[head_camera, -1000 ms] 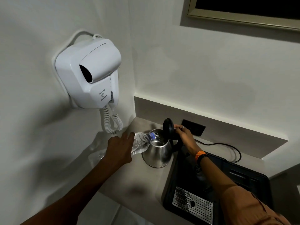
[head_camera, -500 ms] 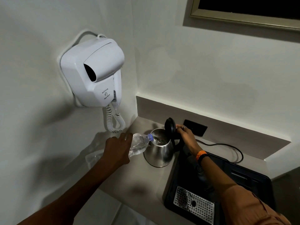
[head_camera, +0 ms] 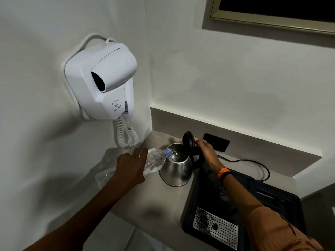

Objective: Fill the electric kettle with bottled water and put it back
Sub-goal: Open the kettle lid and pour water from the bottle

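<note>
White plaster walls meet in a corner above a pale grey bench (head_camera: 137, 201), with a low upstand along its back edge. A framed dark panel (head_camera: 272, 13) hangs high on the rear wall; a white wall-hung hair dryer (head_camera: 103, 82) with a coiled cord is fixed to the side wall.

The steel electric kettle (head_camera: 176, 169) stands on the bench near the back corner, just beside the black tray (head_camera: 199, 205). Its black lid (head_camera: 188, 144) is upright and open. The left hand (head_camera: 129, 169) is closed around the body of a clear plastic water bottle (head_camera: 154, 163), tilted almost level, with its blue-ringed neck over the kettle's mouth. Water shows at the neck. The right hand (head_camera: 204, 149) rests at the top of the kettle's handle, fingers against the back of the raised lid; its grip on the handle cannot be fully judged. An orange and black wristband (head_camera: 223, 173) sits on that wrist.

On the tray lies a perforated metal drip grate (head_camera: 215, 227) near its front edge. A black cable (head_camera: 253, 165) loops along the bench's back edge below a dark wall socket plate (head_camera: 217, 144). Crumpled clear plastic (head_camera: 105, 176) lies at the bench's left edge.
</note>
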The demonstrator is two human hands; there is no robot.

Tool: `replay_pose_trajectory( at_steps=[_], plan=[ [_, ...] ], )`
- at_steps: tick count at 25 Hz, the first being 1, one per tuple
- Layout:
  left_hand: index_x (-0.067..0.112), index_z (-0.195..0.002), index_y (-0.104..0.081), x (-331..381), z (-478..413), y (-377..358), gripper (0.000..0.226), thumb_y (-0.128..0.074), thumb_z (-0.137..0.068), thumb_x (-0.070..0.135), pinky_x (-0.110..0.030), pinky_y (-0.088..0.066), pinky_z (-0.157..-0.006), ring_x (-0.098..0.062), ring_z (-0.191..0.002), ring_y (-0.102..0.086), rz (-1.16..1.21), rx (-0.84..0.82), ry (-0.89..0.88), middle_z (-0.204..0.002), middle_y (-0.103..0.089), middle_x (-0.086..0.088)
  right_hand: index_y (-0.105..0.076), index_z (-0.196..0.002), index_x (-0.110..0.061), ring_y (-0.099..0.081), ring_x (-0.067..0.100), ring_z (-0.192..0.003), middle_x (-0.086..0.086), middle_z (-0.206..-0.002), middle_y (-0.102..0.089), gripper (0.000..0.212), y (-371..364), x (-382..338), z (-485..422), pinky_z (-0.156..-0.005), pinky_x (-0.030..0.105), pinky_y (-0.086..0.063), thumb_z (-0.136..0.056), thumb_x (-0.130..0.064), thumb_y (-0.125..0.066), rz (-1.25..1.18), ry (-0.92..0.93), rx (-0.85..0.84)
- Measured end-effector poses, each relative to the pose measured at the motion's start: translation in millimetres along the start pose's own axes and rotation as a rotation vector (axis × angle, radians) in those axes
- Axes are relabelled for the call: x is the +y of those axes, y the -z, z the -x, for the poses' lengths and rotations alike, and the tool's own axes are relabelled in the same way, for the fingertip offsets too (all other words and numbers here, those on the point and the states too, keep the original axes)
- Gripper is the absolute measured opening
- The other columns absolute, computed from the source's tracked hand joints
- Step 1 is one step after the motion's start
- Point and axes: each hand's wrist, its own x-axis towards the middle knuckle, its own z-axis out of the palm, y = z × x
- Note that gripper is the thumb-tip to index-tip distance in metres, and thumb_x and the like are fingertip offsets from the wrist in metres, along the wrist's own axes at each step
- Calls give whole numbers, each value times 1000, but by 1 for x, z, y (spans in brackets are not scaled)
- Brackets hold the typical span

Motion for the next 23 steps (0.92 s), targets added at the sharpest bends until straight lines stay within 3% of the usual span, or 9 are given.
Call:
replay_pose_trajectory(
  at_steps=[3,8,13,15,18,20,23],
  plan=[
    [11,-102,-72,1,1,-4,97,-89,-9,32,-25,-25,-48,-26,-36,-56,2,0,4,-71,-64,-6,-70,-105,-18,-66,1,-87,-7,-98,-69,22,-1,1,0,-68,4,-49,-103,-22,-49,24,38,-13],
    [11,-107,-70,2,5,-11,97,-87,-14,31,-27,-28,-47,-28,-39,-56,43,54,26,-76,-64,-7,-69,-105,-19,-68,-11,-77,-10,-95,-70,18,-3,3,-1,-67,5,-50,-102,-17,-51,45,48,-2],
    [17,-111,-53,6,8,-31,85,-79,-32,30,-26,-35,-45,-28,-48,-60,185,103,42,-82,-61,-4,-68,-105,-20,-67,-13,-78,-9,-98,-69,19,-3,2,0,-67,3,-49,-102,-17,-50,76,55,-12],
    [17,-119,-55,11,9,-47,79,-76,-44,29,-32,-49,-50,-30,-65,-68,342,116,70,-93,-64,-4,-68,-107,-20,-67,-11,-81,-11,-98,-68,19,-2,0,1,-67,3,-48,-103,-19,-49,91,52,-9],
    [17,-135,-53,21,9,-68,83,-84,-58,22,-36,-55,-78,-30,-100,-68,767,174,252,-120,-65,-5,-68,-109,-23,-66,0,-93,-10,-103,-69,21,-1,1,1,-70,4,-49,-103,-26,-49,127,42,-24],
    [15,-133,-55,25,13,-83,82,-88,-58,18,-28,-49,-83,-27,-105,-66,929,236,345,-121,-65,-6,-69,-111,-23,-65,3,-95,-9,-104,-69,22,-2,3,-1,-71,7,-50,-103,-27,-49,140,37,-26],
    [10,-120,-59,25,19,-104,71,-91,-57,19,-28,-47,-80,-25,-97,-67,1111,243,504,-107,-65,-8,-69,-112,-23,-67,-1,-92,-8,-104,-69,23,-2,5,-3,-76,15,-48,-102,-31,-49,160,40,-32]
  ],
)
